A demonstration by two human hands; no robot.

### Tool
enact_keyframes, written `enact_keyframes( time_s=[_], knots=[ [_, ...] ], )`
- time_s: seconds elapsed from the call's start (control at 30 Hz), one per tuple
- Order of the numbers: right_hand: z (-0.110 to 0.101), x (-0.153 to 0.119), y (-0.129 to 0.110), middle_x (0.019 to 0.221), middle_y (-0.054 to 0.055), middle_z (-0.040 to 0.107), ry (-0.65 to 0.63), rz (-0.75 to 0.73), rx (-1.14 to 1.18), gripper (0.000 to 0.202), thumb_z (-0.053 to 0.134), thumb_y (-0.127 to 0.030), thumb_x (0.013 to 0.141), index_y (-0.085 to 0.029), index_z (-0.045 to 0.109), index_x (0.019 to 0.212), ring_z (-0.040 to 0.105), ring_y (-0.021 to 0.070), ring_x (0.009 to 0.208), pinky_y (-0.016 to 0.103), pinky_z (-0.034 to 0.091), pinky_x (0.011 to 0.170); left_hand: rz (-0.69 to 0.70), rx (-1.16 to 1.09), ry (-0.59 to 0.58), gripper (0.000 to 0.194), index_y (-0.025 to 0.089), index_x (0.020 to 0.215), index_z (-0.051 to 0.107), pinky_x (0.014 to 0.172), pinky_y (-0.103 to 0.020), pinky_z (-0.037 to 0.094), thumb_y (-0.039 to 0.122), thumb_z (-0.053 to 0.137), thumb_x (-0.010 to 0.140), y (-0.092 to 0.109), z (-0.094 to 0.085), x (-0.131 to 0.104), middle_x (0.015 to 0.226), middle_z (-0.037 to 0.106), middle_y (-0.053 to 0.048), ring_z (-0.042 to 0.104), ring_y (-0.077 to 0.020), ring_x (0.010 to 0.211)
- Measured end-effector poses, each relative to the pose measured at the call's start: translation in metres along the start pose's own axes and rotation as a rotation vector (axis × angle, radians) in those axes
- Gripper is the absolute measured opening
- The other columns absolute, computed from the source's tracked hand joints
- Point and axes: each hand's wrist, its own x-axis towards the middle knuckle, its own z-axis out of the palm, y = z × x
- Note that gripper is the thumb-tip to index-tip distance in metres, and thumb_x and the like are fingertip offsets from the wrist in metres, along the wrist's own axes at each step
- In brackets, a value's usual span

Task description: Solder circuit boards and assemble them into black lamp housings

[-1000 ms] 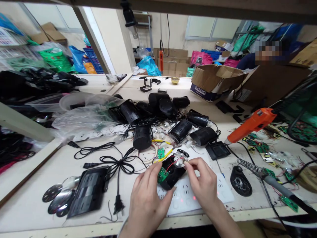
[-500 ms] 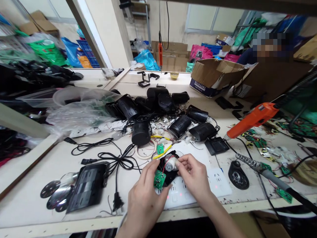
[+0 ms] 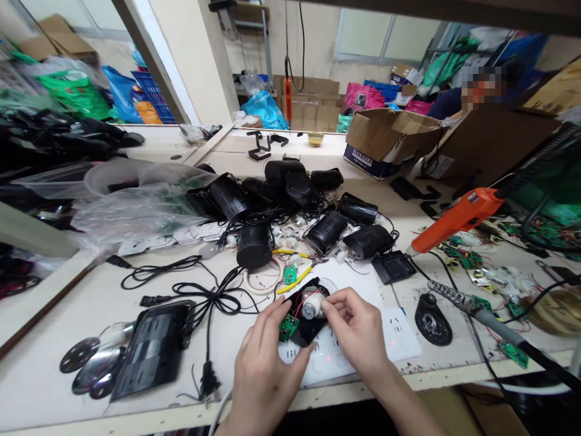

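Between my hands sits a black plastic housing (image 3: 305, 334), tilted over a white power strip (image 3: 399, 330). My left hand (image 3: 265, 357) curls around the housing's left side, its fingertips on the far edge and thumb at the near one. A green circuit board (image 3: 287, 328) lies against the housing beside those fingers. With thumb and fingers closed, my right hand (image 3: 356, 327) pinches a small white motor (image 3: 311, 304) at its right end. Red wires run from the motor towards the board.
Yellow-handled pliers (image 3: 295, 280), a tape roll (image 3: 254, 286) and black housings (image 3: 324, 231) lie beyond my hands. An orange electric screwdriver (image 3: 458, 219) and a soldering iron (image 3: 499, 327) are at right. Corded plugs (image 3: 209, 380) and another black casing (image 3: 157, 345) lie left. A person sits behind cardboard boxes.
The circuit board has shifted down against the housing, beside my left fingers. The motor is still pinched in my right hand, over the housing. The view has shifted slightly.
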Motion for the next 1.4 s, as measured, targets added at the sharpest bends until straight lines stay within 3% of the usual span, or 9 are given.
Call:
enact_keyframes(
  time_s=[0.23,0.4,0.5,0.57,0.67,0.73,1.0,1.4],
  knots=[
    [0.003,0.001,0.000,0.060,-0.001,0.066,-0.008,-0.039,-0.028,0.014,0.058,-0.026,0.084,-0.019,0.063,0.073,0.060,0.0108,0.050,0.019,0.048,0.050,-0.082,-0.050,0.010,0.059,0.019,0.126,0.049,0.086,-0.041,0.059,0.037,0.074,0.076,0.005,-0.004,0.004,0.114,0.068,-0.012,0.066,-0.0305,0.109],
    [0.003,-0.001,0.000,0.060,-0.002,0.066,-0.006,-0.075,-0.036,0.014,0.057,-0.024,0.085,-0.019,0.062,0.074,0.060,0.0100,0.049,0.018,0.048,0.050,-0.087,-0.069,0.043,0.055,0.019,0.124,0.051,0.065,-0.035,0.061,0.041,0.071,0.078,0.004,-0.001,0.002,0.110,0.069,-0.013,0.069,-0.0297,0.100],
    [0.006,-0.005,0.002,0.061,-0.002,0.065,0.021,-0.089,-0.039,0.013,0.057,-0.024,0.086,-0.020,0.062,0.074,0.059,0.0097,0.050,0.018,0.048,0.051,-0.082,-0.089,0.026,0.055,0.019,0.127,0.049,0.051,-0.028,0.057,0.040,0.070,0.080,0.002,0.001,-0.002,0.118,0.065,-0.015,0.070,-0.0247,0.088],
    [0.007,-0.007,0.005,0.060,-0.003,0.065,0.039,-0.086,-0.039,0.013,0.057,-0.024,0.086,-0.020,0.062,0.074,0.059,0.0096,0.050,0.018,0.048,0.052,-0.066,-0.093,0.019,0.056,0.020,0.128,0.048,0.055,-0.030,0.058,0.039,0.071,0.080,0.001,0.001,-0.004,0.122,0.063,-0.016,0.069,-0.0244,0.089],
    [0.008,-0.008,0.006,0.060,-0.003,0.064,0.042,-0.091,-0.049,0.013,0.057,-0.024,0.086,-0.020,0.062,0.074,0.058,0.0096,0.050,0.018,0.048,0.052,-0.004,-0.059,0.058,0.058,0.017,0.128,0.048,0.080,-0.041,0.059,0.040,0.072,0.080,0.001,0.001,-0.004,0.120,0.063,-0.017,0.064,-0.0295,0.105],
    [0.007,-0.006,0.005,0.060,-0.003,0.065,0.045,-0.105,-0.053,0.013,0.057,-0.023,0.086,-0.020,0.062,0.074,0.059,0.0097,0.050,0.018,0.049,0.052,0.036,-0.030,0.088,0.059,0.016,0.126,0.048,0.086,-0.046,0.057,0.041,0.073,0.079,0.002,0.000,0.000,0.116,0.064,-0.017,0.063,-0.0305,0.106],
    [0.003,-0.004,-0.002,0.059,-0.001,0.067,0.082,-0.143,-0.048,0.013,0.059,-0.023,0.085,-0.018,0.064,0.074,0.063,0.0104,0.048,0.017,0.050,0.049,-0.002,-0.085,0.119,0.054,0.013,0.122,0.050,0.087,-0.044,0.057,0.039,0.072,0.080,0.005,0.005,0.005,0.111,0.063,-0.016,0.062,-0.0293,0.105],
    [0.000,0.000,0.003,0.061,0.000,0.067,-0.005,-0.088,-0.044,0.013,0.061,-0.027,0.086,-0.019,0.065,0.077,0.063,0.0121,0.051,0.020,0.052,0.050,-0.085,-0.136,0.126,0.061,0.016,0.127,0.046,0.090,-0.047,0.058,0.036,0.074,0.077,0.011,0.002,0.008,0.115,0.066,-0.016,0.065,-0.0308,0.108]
  ],
)
